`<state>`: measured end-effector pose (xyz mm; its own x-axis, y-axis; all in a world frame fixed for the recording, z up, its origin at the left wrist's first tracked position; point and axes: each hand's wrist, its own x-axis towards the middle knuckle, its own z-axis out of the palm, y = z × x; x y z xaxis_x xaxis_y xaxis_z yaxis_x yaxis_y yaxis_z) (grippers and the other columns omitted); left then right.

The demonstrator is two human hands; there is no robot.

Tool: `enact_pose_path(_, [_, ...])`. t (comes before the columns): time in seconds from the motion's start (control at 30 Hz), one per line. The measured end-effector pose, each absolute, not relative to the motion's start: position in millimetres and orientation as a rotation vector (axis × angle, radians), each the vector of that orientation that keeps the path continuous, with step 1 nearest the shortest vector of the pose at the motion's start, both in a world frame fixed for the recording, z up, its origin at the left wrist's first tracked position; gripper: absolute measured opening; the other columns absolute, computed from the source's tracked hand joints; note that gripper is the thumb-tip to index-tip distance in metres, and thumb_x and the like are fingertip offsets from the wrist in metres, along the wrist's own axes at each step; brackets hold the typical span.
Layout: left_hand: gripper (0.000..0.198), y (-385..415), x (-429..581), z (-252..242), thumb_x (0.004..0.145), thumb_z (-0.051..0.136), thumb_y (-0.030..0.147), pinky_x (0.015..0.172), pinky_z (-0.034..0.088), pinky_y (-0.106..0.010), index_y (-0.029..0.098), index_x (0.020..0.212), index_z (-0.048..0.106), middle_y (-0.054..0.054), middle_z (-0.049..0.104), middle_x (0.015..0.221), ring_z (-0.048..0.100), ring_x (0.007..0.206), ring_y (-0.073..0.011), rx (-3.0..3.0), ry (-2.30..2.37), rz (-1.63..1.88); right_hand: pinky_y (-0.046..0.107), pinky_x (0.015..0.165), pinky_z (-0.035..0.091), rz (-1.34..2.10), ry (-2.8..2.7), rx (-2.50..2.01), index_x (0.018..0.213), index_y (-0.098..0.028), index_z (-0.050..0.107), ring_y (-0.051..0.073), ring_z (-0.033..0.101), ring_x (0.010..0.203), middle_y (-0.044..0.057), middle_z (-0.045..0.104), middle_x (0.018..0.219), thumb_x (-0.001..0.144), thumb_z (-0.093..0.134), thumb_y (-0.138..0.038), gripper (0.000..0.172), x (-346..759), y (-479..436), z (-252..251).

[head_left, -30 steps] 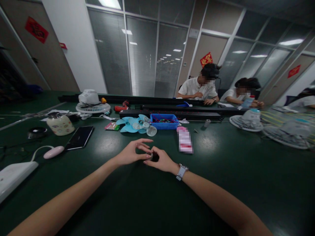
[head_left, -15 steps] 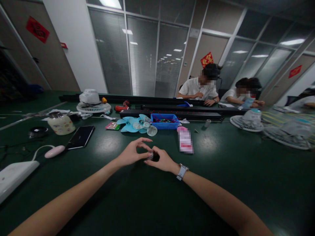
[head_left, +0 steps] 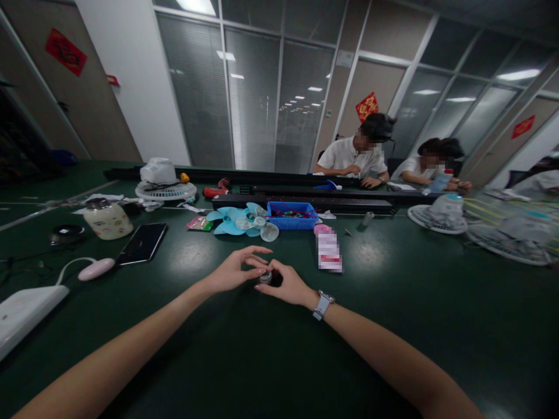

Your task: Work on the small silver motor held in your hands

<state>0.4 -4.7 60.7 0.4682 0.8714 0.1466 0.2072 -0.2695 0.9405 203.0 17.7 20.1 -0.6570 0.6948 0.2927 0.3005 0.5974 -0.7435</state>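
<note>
Upright on the table in front of me stands a small silver metal cylinder (head_left: 265, 279), which looks like a small motor. My right hand (head_left: 290, 284) is curled round its right side, thumb in front and index finger behind. Above it, my left hand (head_left: 233, 270) touches the top with the tips of thumb and middle finger; its index finger is stretched out over them. Whatever may lie between the left fingertips is too small to make out. Beyond the hands lie light blue fan blades (head_left: 233, 221) and a blue bin (head_left: 292, 223) of wires and parts.
Left on the green table (head_left: 196, 349) are a phone (head_left: 143, 243), a jar (head_left: 108, 220) and a white power strip (head_left: 28, 317). A pink-and-white packet (head_left: 328, 250), another metal cylinder (head_left: 368, 219) and fan housings (head_left: 441, 213) lie right. Two people sit across the table.
My left fingertips have lifted slightly and the thumb has drawn up, so more of the small motor's top shows. My right hand stays where it was.
</note>
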Motion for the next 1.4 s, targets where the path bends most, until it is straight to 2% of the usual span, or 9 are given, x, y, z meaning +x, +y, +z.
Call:
enact_pose_path(0.27, [0.047, -7.0, 5.9, 54.4, 0.076, 0.075, 0.033, 0.09, 0.049, -0.041, 0.018, 0.116, 0.055, -0.003, 0.075, 0.084, 0.07, 0.089, -0.0229, 1.883, 1.101, 0.98, 0.026, 0.063, 0.04, 0.907, -2.255, -0.825, 0.088, -0.02, 0.052, 0.014, 0.053, 0.072, -0.001, 0.059, 0.083, 0.078, 0.072, -0.044, 0.033, 202.4, 17.6, 20.3])
enact_pose_path(0.57, [0.052, -12.5, 11.0, 56.6, 0.08, 0.071, 0.028, 0.1, 0.044, -0.044, 0.019, 0.128, 0.05, -0.007, 0.075, 0.102, 0.067, 0.106, -0.0245, 1.828, 0.984, 0.954, 0.027, 0.066, 0.042, 0.903, -2.231, -0.772, 0.094, -0.019, 0.053, 0.015, 0.057, 0.075, 0.001, 0.061, 0.087, 0.079, 0.071, -0.041, 0.032, 200.4, 19.3, 15.8])
enact_pose_path(0.77, [0.052, -3.1, 0.8, 58.2, 0.084, 0.067, 0.021, 0.094, 0.05, -0.043, 0.016, 0.13, 0.045, -0.013, 0.073, 0.111, 0.066, 0.11, -0.0243, 1.652, 0.817, 0.81, 0.027, 0.064, 0.04, 0.885, -2.263, -0.809, 0.092, -0.019, 0.054, 0.015, 0.054, 0.074, 0.0, 0.06, 0.086, 0.079, 0.071, -0.045, 0.033, 201.4, 17.1, 20.0])
enact_pose_path(0.87, [0.044, -1.4, -0.8, 59.1, 0.085, 0.064, 0.02, 0.092, 0.051, -0.042, 0.015, 0.126, 0.046, -0.013, 0.074, 0.107, 0.068, 0.106, -0.0238, 1.633, 0.835, 0.802, 0.026, 0.062, 0.039, 0.889, -2.268, -0.816, 0.089, -0.02, 0.052, 0.014, 0.053, 0.071, -0.001, 0.058, 0.084, 0.078, 0.071, -0.048, 0.035, 202.0, 17.3, 20.3])
enact_pose_path(1.2, [0.043, -6.0, 2.4, 60.3, 0.08, 0.07, 0.022, 0.089, 0.052, -0.039, 0.017, 0.117, 0.05, -0.007, 0.077, 0.094, 0.072, 0.093, -0.0224, 1.807, 0.957, 0.896, 0.025, 0.061, 0.038, 0.9, -2.255, -0.789, 0.087, -0.02, 0.051, 0.013, 0.051, 0.07, -0.002, 0.056, 0.081, 0.078, 0.072, -0.047, 0.035, 201.9, 17.8, 19.6])
enact_pose_path(1.4, [0.034, -8.7, 7.5, 54.3, 0.079, 0.072, 0.025, 0.084, 0.052, -0.038, 0.021, 0.104, 0.05, -0.002, 0.077, 0.084, 0.073, 0.088, -0.0227, 1.838, 1.097, 1.004, 0.026, 0.061, 0.039, 0.908, -2.259, -0.796, 0.088, -0.02, 0.051, 0.014, 0.052, 0.07, -0.001, 0.057, 0.081, 0.079, 0.07, -0.048, 0.034, 202.6, 18.1, 18.0])
